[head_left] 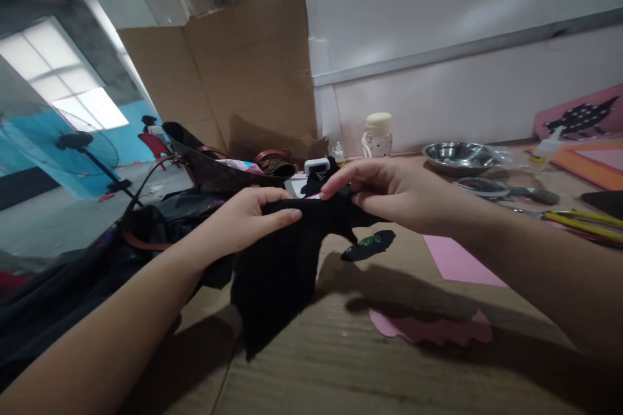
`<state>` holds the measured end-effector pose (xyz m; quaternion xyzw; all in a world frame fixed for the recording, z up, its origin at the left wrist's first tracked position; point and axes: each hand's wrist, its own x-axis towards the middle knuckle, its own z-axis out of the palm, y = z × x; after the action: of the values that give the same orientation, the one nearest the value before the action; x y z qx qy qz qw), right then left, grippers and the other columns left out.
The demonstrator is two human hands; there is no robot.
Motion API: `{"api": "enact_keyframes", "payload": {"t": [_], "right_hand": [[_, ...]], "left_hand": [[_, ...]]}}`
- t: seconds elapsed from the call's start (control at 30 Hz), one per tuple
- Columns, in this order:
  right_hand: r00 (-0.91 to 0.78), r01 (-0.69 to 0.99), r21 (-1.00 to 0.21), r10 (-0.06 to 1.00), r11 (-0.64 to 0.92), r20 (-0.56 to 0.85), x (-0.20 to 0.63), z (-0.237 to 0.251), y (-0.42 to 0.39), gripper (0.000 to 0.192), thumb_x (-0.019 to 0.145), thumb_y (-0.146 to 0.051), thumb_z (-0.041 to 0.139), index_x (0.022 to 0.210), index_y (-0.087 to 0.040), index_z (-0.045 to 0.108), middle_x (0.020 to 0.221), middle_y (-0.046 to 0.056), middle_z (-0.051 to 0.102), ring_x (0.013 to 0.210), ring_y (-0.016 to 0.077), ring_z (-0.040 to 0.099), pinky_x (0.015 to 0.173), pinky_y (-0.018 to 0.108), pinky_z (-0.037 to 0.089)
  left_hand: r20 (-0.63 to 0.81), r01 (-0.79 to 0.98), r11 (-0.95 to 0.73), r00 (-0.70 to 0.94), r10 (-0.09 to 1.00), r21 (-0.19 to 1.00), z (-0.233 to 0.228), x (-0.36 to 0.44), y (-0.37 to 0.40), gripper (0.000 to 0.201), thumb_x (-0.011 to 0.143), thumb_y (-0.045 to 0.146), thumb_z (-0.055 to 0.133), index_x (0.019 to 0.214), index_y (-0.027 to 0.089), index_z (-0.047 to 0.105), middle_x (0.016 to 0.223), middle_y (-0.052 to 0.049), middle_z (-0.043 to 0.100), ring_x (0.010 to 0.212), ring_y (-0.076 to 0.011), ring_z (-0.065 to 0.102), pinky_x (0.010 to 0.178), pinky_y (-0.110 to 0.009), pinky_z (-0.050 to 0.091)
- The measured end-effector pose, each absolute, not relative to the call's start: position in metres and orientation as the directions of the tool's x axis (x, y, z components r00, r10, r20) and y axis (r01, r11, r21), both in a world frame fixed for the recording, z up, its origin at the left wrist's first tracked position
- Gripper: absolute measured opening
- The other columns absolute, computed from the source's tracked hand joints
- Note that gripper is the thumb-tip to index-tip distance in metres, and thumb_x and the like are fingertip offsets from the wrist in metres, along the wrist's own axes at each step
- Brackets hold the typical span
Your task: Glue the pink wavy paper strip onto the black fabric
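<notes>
Both my hands hold up a piece of black fabric [280,266] above the cardboard-covered table [341,363]. My left hand [248,217] pinches its top edge from the left, thumb along the front. At the right end of that edge my right hand [389,191] grips it with the fingertips. The cloth hangs down between them and its lower corner reaches the table. A small black cut-out with green marks [368,244] lies just beyond it. A scalloped pink shape [431,329] lies below my right forearm.
A pink paper sheet [457,262] lies to the right, with scissors [506,191], a steel bowl [460,155] and yellow-handled tools [584,220] behind it. Brown bags [214,168] and dark cloth fill the left. An upright cardboard panel [243,71] and a cream bottle [378,134] stand at the back.
</notes>
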<state>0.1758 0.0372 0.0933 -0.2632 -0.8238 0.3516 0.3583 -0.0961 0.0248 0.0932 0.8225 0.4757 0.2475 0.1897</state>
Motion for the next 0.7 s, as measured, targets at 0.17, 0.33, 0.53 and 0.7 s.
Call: {"api": "enact_keyframes", "payload": {"t": [0.17, 0.33, 0.53, 0.7], "right_hand": [[-0.542, 0.34, -0.736, 0.761, 0.586, 0.356, 0.188, 0.09, 0.038, 0.024, 0.088, -0.024, 0.063, 0.109, -0.024, 0.075, 0.105, 0.002, 0.075, 0.094, 0.0206, 0.069, 0.081, 0.035, 0.053], [-0.528, 0.413, -0.714, 0.787, 0.566, 0.318, 0.202, 0.084, 0.04, 0.027, 0.09, -0.042, 0.067, 0.108, -0.023, 0.074, 0.105, 0.005, 0.076, 0.096, 0.0231, 0.069, 0.082, 0.037, 0.051], [-0.639, 0.474, -0.809, 0.768, 0.347, -0.045, 0.188, 0.066, 0.026, 0.05, 0.099, -0.059, 0.051, 0.085, -0.018, 0.077, 0.085, 0.008, 0.078, 0.074, 0.0203, 0.068, 0.067, 0.033, 0.049], [-0.724, 0.367, -0.889, 0.685, 0.275, -0.087, 0.172, 0.049, 0.014, 0.049, 0.102, -0.058, 0.05, 0.112, -0.018, 0.077, 0.108, 0.01, 0.077, 0.091, 0.0223, 0.07, 0.082, 0.034, 0.055]], "left_hand": [[0.421, 0.789, -0.456, 0.279, 0.863, 0.412, 0.109, -0.11, 0.023, 0.03, 0.092, 0.045, 0.063, 0.103, 0.023, 0.079, 0.1, -0.004, 0.078, 0.094, -0.0268, 0.071, 0.086, -0.034, 0.054], [0.392, 0.793, -0.493, 0.352, 0.85, 0.357, 0.106, -0.1, 0.017, 0.026, 0.09, 0.032, 0.057, 0.101, 0.029, 0.081, 0.089, 0.0, 0.079, 0.083, -0.0239, 0.073, 0.076, -0.032, 0.056], [0.523, 0.819, -0.54, 0.379, 0.764, 0.195, 0.08, -0.081, 0.011, 0.02, 0.074, 0.013, 0.054, 0.086, 0.025, 0.064, 0.082, 0.001, 0.072, 0.074, -0.0212, 0.067, 0.068, -0.03, 0.049], [0.572, 0.75, -0.662, 0.542, 0.615, 0.001, 0.062, -0.075, -0.007, 0.026, 0.072, 0.006, 0.047, 0.088, 0.025, 0.054, 0.089, 0.0, 0.065, 0.073, -0.0186, 0.062, 0.062, -0.028, 0.043]]}}
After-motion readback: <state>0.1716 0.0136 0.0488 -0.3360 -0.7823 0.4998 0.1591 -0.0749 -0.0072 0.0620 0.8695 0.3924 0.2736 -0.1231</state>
